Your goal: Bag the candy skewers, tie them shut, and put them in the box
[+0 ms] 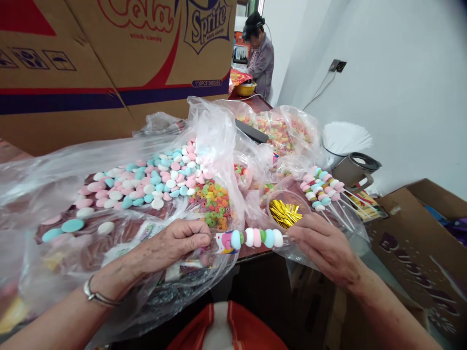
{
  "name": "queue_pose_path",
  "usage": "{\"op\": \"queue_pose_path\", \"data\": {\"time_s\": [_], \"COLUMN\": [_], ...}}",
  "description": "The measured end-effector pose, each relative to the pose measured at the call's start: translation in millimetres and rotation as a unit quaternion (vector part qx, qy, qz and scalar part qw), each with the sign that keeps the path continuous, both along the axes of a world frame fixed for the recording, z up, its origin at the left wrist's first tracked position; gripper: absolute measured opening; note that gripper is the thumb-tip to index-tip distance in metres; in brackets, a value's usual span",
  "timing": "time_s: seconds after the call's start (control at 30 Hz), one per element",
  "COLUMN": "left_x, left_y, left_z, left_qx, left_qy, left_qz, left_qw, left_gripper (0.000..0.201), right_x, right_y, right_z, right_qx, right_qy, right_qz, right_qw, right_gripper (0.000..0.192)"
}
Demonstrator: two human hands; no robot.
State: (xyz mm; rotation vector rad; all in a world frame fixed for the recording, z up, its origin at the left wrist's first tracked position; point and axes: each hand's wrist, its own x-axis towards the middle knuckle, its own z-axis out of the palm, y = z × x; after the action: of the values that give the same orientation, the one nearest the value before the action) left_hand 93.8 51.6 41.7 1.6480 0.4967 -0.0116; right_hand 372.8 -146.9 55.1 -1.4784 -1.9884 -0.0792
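My left hand [178, 240] and my right hand [323, 243] hold the two ends of one candy skewer [255, 237], level above the table's front edge. It carries blue, white, pink and green pieces, and my left fingers pinch its end by a small printed wrapper. Behind my left hand, pastel disc candies [153, 182] lie spread on clear plastic [54, 194]. Coloured ring candies [215, 204] sit just beyond the skewer. A clear tub of gold twist ties [284, 213] stands close to my right hand. Finished skewers [324, 192] lie in a pile at the right.
Large cardboard cartons [109, 63] stand along the back left. Bags of ring candy [280, 131] sit further back, with white paper [346, 137] and a grey cup [359, 165] at the right. An open carton [419, 243] is beside my right arm. Another person [260, 53] works far behind.
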Motion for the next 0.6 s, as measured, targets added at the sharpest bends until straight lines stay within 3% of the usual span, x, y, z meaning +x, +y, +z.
{"op": "queue_pose_path", "data": {"time_s": [0.13, 0.3, 0.5, 0.6], "left_x": [-3, -6, -5, -5], "left_y": [4, 8, 5, 7], "left_z": [2.6, 3.1, -7.6, -11.6], "left_qx": [-0.011, 0.007, -0.056, -0.042], "left_qy": [0.002, 0.011, -0.003, -0.007], "left_qz": [0.000, -0.005, -0.011, 0.004], "left_qw": [1.000, 1.000, 0.998, 0.999], "left_gripper": [0.031, 0.032, 0.028, 0.028], "right_x": [-1, 2, 0, -1], "right_y": [0, -1, -1, -2], "right_z": [1.3, 0.4, -0.3, -1.7], "right_qx": [-0.057, -0.012, 0.003, -0.003], "right_qy": [-0.002, -0.041, -0.037, -0.039], "right_qz": [0.015, -0.006, 0.009, 0.005], "right_qw": [0.998, 0.999, 0.999, 0.999], "right_gripper": [0.021, 0.017, 0.013, 0.014]}}
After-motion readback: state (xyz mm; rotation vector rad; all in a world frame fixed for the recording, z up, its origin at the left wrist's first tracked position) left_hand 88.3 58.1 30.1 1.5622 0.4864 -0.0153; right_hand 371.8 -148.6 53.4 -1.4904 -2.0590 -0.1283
